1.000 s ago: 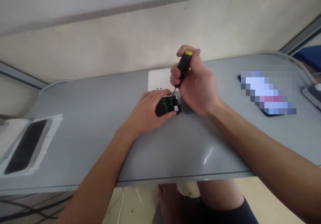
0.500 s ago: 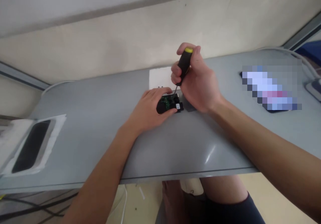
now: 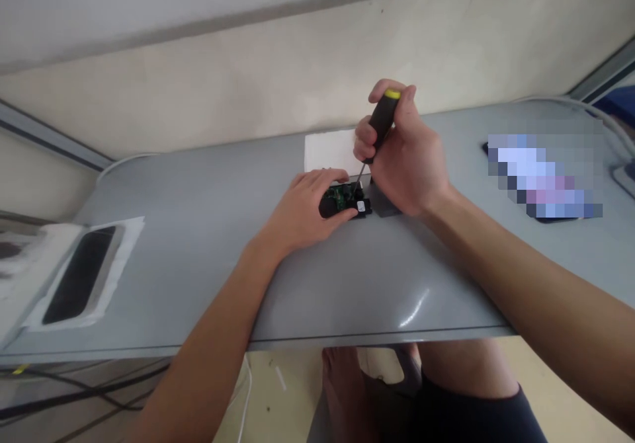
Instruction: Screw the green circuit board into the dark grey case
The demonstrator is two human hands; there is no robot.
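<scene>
- Change vs. 0.5 s earlier: the whole scene sits slightly further right in the frame. Hands, tool & workpiece keep the same arrangement relative to each other, and the tool tip stays on the workpiece.
- Left hand (image 3: 305, 208): lies palm-down on the tabletop (image 3: 198, 231), approx. centre. Its grip is clamped on the left part of the device (image 3: 342, 200), thumb along the near side and fingers (image 3: 325, 177) over the far side.
- Device: small black housing, open on top, with a green circuit board visible inside and a small white label at its right end. It rests on the tabletop between the two hands.
- Right hand (image 3: 414, 162): raised just right of the device, grip closed round the screwdriver (image 3: 381, 125), with the thumb over the top end.
- Screwdriver: black handle w/ yellow cap, tilted so the cap leans right & far. The thin shaft runs down-left, its tip touching the board area of the device.
- Grey piece (image 3: 385, 205): flat, dark, on the tabletop just right of the device and partly under the right hand.
- White card (image 3: 325, 151): lies flat, just beyond the device on the far side.
- Black tray (image 3: 79, 274): far left, set in white wrapping (image 3: 126, 238), well apart from the hands.
- Pixelated item (image 3: 546, 175): on the right of the tabletop; content can't be made out.
- Legs (image 3: 461, 390): visible below the near tabletop edge.
</scene>
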